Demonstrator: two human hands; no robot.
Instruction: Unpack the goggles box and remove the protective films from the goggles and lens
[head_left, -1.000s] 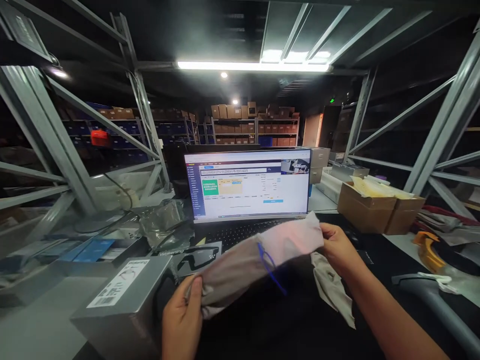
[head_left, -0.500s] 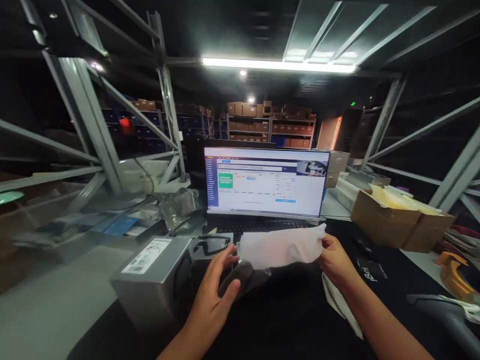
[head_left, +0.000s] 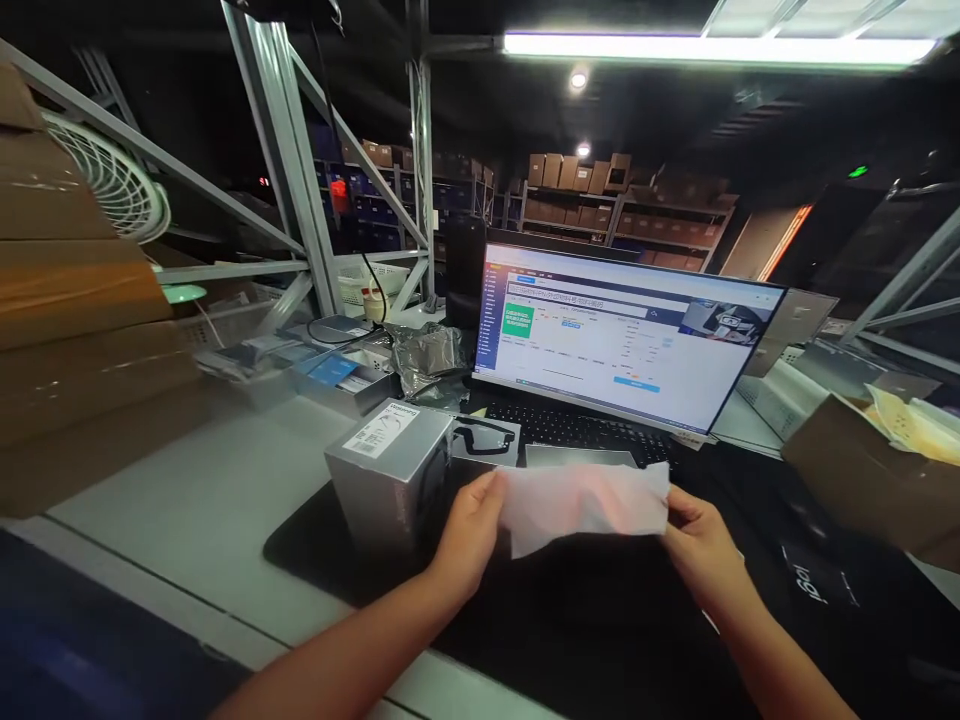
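1. The bench point(head_left: 180, 510) is the biggest thing. Its pale top shows in the lower left of the frame.
2. A black mat point(head_left: 600, 640) lies on it, across the lower middle and lower right.
3. A bright screen point(head_left: 622, 340) stands right of the middle. It leans a bit in the frame, with its right side lower.
4. A silver box point(head_left: 386, 490) sits left of the middle, near the left hand point(head_left: 472, 525).
5. A dark keyboard point(head_left: 559, 420) lies just under the screen, partly hidden.
6. The soft white wrap point(head_left: 585, 508) is just below the middle of the frame, held up over the mat. It is right between the two hands, stretched out from side to side, with a pink tint on it.
7. The left hand pinches the wrap's left end with its thumb and fingers. The right hand point(head_left: 705, 550) grips the right end. Some of its fingers are hidden.
8. A picture of dark glasses point(head_left: 484, 437) shows behind the silver box, near the middle.
9. A white label point(head_left: 385, 430) is on the silver box's top.
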